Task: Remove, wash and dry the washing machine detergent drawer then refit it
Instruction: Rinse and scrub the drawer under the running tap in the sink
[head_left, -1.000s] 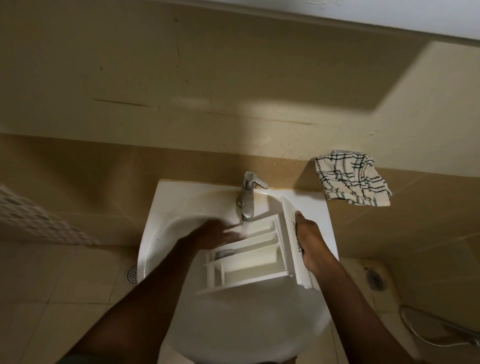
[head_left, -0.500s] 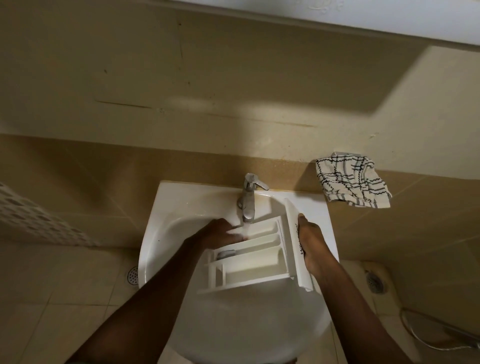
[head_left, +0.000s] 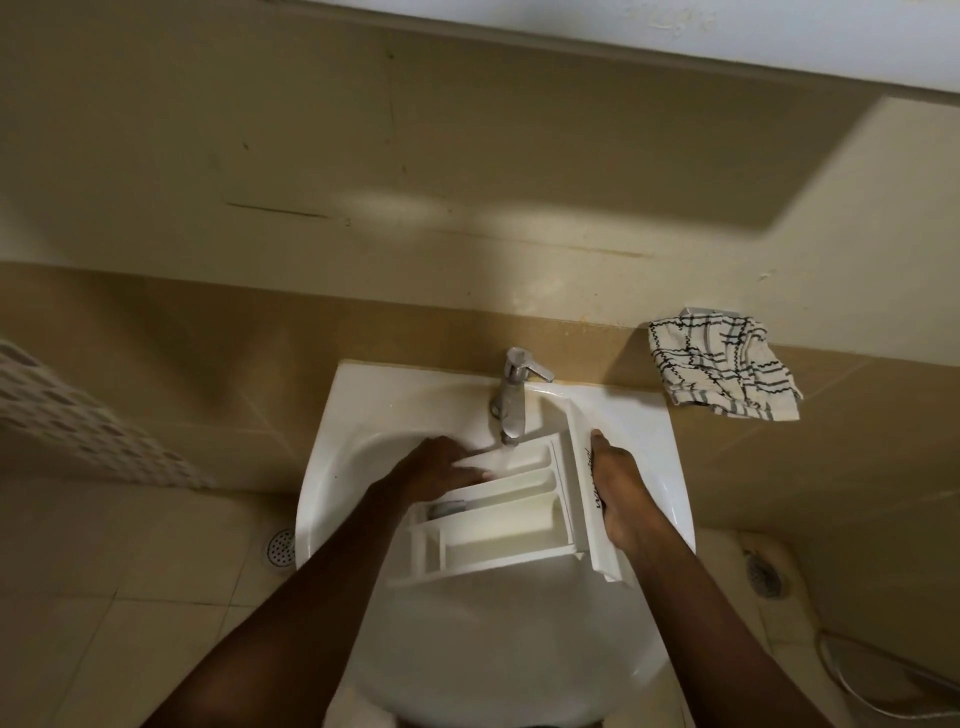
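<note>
The white detergent drawer (head_left: 498, 525) lies across the white sink (head_left: 332, 467), its compartments facing up and its far end under the chrome tap (head_left: 511, 400). Water seems to run from the spout onto that far end. My right hand (head_left: 621, 493) grips the drawer's front panel on the right side. My left hand (head_left: 441, 467) lies with straight fingers in the far compartment, touching the plastic. A checked cloth (head_left: 722, 371) hangs on the wall to the right of the sink.
A tiled wall rises close behind the sink. A perforated white basket (head_left: 88, 431) stands at the left. Floor drains (head_left: 280, 545) sit on the tiles at both sides, and a hose (head_left: 883, 680) lies at the lower right.
My left hand has slid a little rightwards along the drawer's far compartment. The drawer and my right hand have hardly moved.
</note>
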